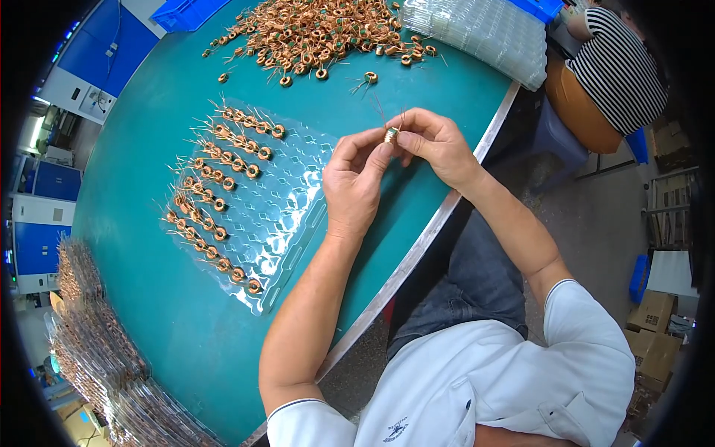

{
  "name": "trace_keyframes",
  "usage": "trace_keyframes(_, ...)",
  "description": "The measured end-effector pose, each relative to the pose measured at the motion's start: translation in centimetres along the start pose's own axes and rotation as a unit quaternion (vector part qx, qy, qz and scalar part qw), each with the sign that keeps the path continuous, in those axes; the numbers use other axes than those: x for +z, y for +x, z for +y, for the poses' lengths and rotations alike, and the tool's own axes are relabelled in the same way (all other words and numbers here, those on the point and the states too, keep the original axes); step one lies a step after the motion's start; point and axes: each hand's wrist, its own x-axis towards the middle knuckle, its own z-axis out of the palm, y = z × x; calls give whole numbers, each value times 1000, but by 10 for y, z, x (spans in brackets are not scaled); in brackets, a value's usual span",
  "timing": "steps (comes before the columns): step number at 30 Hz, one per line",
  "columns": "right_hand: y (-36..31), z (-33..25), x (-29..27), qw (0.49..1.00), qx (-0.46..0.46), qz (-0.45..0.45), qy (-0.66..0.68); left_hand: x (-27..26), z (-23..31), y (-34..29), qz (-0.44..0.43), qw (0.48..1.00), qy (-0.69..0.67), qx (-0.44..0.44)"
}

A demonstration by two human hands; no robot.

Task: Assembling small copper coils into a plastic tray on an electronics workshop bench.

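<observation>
Between my two hands, above the green table, is a small copper-wound toroid coil with thin wire leads sticking up. My left hand pinches it with thumb and fingertips from the left. From the right, my right hand closes its thumb and fingers on the same coil. Left of my hands lies a clear plastic tray with moulded pockets. Rows of copper coils fill its left part, their wire leads pointing left, while the pockets on its right side hold none.
A large heap of loose coils covers the table's far side, and a single coil lies nearer. Stacked clear trays stand at the far right corner. More filled trays are piled at the left edge. A seated person is beyond the table's right edge.
</observation>
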Motion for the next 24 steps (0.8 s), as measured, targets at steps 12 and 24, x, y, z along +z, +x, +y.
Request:
trace_keyframes(12,10,-7,-14,998,-42,34,-45,-2,1,1,-21,998,6,-56)
trace_keyframes(24,18,-41,-42,941,-63,-127,-308,0,4,-1,-76,994,56,-62)
